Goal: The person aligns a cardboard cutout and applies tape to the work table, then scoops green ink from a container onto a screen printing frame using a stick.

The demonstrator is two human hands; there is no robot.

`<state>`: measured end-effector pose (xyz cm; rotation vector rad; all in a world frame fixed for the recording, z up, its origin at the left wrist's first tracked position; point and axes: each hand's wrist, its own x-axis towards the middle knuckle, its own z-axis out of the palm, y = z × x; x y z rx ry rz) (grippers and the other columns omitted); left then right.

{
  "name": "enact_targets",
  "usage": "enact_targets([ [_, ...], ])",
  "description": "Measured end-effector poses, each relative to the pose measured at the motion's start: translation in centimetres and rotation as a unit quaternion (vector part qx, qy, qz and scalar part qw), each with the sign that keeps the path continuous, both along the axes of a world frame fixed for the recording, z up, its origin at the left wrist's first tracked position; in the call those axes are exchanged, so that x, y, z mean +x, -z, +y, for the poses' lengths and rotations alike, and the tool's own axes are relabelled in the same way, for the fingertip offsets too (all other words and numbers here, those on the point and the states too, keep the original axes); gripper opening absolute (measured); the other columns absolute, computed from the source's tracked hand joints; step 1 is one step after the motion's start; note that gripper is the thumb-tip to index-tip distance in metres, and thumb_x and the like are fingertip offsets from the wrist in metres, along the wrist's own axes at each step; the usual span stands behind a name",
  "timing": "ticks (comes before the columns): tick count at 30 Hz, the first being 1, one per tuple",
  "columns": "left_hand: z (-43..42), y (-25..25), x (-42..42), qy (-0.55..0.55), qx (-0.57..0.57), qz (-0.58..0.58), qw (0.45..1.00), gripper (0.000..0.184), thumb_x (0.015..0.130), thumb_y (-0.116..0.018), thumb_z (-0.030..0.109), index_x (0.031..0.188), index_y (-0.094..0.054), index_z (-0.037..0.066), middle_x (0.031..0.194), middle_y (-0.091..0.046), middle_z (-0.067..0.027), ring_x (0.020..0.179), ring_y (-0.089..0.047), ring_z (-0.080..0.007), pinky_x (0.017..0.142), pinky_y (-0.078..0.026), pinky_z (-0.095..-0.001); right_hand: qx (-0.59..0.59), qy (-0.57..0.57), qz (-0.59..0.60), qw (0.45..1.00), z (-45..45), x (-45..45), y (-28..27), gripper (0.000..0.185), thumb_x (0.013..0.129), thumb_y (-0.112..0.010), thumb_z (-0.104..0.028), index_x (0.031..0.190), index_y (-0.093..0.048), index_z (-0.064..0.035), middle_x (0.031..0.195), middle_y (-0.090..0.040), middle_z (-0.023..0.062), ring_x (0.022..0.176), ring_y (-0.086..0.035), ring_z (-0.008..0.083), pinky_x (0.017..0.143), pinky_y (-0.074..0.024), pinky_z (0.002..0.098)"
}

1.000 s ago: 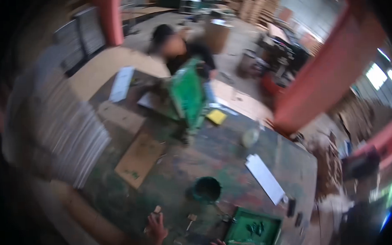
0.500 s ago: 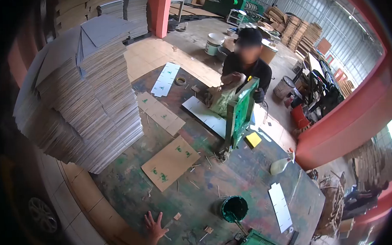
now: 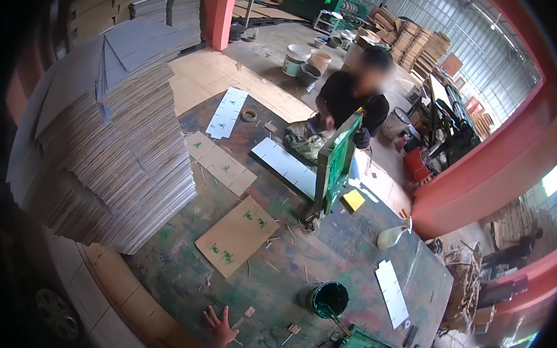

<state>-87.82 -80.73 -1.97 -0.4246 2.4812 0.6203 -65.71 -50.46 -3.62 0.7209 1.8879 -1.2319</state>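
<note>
Fingers spread, my left hand (image 3: 220, 326) rests on the paint-stained table (image 3: 275, 236) near its front edge, holding nothing. Just right of it lies a small wooden piece (image 3: 250, 311), with another small block on a stick (image 3: 294, 329) farther right. My right hand is out of the frame. A bucket of dark green paint (image 3: 329, 299) stands right of centre, and a green tray (image 3: 367, 344) sits at the bottom edge. Across the table, a co-worker (image 3: 350, 96) holds an upright green frame (image 3: 338, 165) with a gloved hand, a crumpled cloth (image 3: 303, 140) beside it.
A tall stack of cardboard sheets (image 3: 134, 143) stands at left. On the table lie a printed brown sheet (image 3: 236, 236), a white strip (image 3: 391, 293), a yellow sponge (image 3: 353, 200) and a spray bottle (image 3: 393, 235). A red pillar (image 3: 477, 165) rises at right.
The view has steadied and shifted. The small piece that was at my left hand's fingertips lies on the table. My right hand has left the frame. The co-worker's bare hand has lowered with the cloth.
</note>
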Motion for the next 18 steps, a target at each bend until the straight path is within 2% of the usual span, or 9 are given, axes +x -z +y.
enact_targets([
  [6,0.5,0.6,0.0,0.007,-0.004,-0.007,1.0,0.12,0.063,-0.091,0.043,0.16,-0.019,0.039,0.167,0.012,-0.0229,0.151,0.006,-0.0545,0.113,-0.022,-0.0725,-0.008,-0.175,0.181,0.968,-1.8,-13.4,-7.3,0.05,0.098,-0.059,-0.035,0.14,-0.054,-0.009,0.114,-0.069,0.0143,0.106,-0.068,0.0301,0.086,-0.0562,0.0445],
  [8,0.3,0.8,0.2,0.018,-0.021,0.005,1.0,0.121,0.063,-0.091,0.042,0.16,-0.019,0.038,0.166,0.012,-0.0239,0.15,0.006,-0.0549,0.114,-0.019,-0.073,0.091,-0.07,0.485,0.867,-0.7,-25.6,-15.5,0.017,0.082,-0.076,-0.014,0.098,-0.074,-0.0068,0.085,-0.07,0.0106,0.079,-0.068,0.0268,0.071,-0.053,0.0385],
  [9,0.2,1.3,0.3,0.017,-0.013,0.014,1.0,0.121,0.064,-0.091,0.041,0.16,-0.018,0.038,0.166,0.013,-0.0238,0.15,0.006,-0.0551,0.114,-0.018,-0.0734,0.287,-0.098,0.585,0.752,-1.3,-33.2,-24.6,0.012,0.079,-0.076,-0.011,0.088,-0.071,-0.0071,0.079,-0.066,0.0111,0.069,-0.062,0.0284,0.063,-0.0495,0.04],
  [11,0.2,1.8,0.4,0.014,-0.014,0.0,1.0,0.122,0.063,-0.092,0.04,0.16,-0.017,0.039,0.166,0.013,-0.0238,0.15,0.007,-0.0552,0.114,-0.018,-0.0735,0.161,0.242,0.617,0.731,-0.6,-43.3,-29.8,0.013,0.085,-0.074,-0.005,0.078,-0.063,-0.0048,0.072,-0.061,0.0012,0.064,-0.055,0.0122,0.062,-0.0463,0.0306],
  [12,0.3,1.9,0.3,0.011,-0.013,-0.003,1.0,0.123,0.063,-0.092,0.04,0.16,-0.016,0.039,0.166,0.013,-0.0239,0.15,0.007,-0.0552,0.114,-0.018,-0.0735,0.176,0.244,0.606,0.736,0.3,-46.7,-31.6,0.009,0.088,-0.071,-0.003,0.081,-0.066,-0.0011,0.077,-0.065,-0.001,0.069,-0.057,0.0093,0.066,-0.0475,0.0277],
  [14,0.2,1.6,0.2,0.013,-0.012,0.001,1.0,0.123,0.064,-0.092,0.04,0.16,-0.015,0.04,0.166,0.015,-0.0243,0.15,0.009,-0.0549,0.114,-0.018,-0.0739,0.112,0.098,0.522,0.84,2.4,-50.9,-26.8,0.014,0.085,-0.076,-0.011,0.094,-0.071,-0.0014,0.079,-0.07,0.0087,0.074,-0.065,0.0143,0.071,-0.0519,0.0306],
  [16,0.2,1.9,0.5,0.017,-0.015,0.003,1.0,0.124,0.064,-0.092,0.041,0.16,-0.014,0.04,0.166,0.016,-0.0245,0.15,0.009,-0.055,0.113,-0.018,-0.0742,0.161,-0.155,0.511,0.83,4.2,-52.9,-22.4,0.019,0.082,-0.08,-0.015,0.093,-0.072,-0.0013,0.074,-0.071,0.0082,0.068,-0.066,0.0159,0.068,-0.054,0.0342],
  [17,0.2,2.0,0.2,0.017,-0.013,-0.001,1.0,0.124,0.064,-0.092,0.041,0.16,-0.014,0.04,0.166,0.016,-0.0248,0.15,0.009,-0.0552,0.113,-0.017,-0.0744,0.183,-0.143,0.526,0.818,6.5,-54.6,-18.6,0.034,0.082,-0.081,-0.017,0.111,-0.071,-0.0025,0.072,-0.071,0.0069,0.063,-0.067,0.0164,0.059,-0.0541,0.035],
  [18,0.3,2.1,0.2,0.015,-0.013,-0.007,1.0,0.124,0.064,-0.092,0.041,0.161,-0.014,0.04,0.165,0.016,-0.025,0.15,0.01,-0.0555,0.113,-0.017,-0.0745,0.129,0.003,0.359,0.924,7.2,-55.9,-19.0,0.058,0.083,-0.078,-0.012,0.138,-0.058,-0.0069,0.074,-0.072,0.0085,0.055,-0.062,0.0159,0.05,-0.0509,0.033],
])
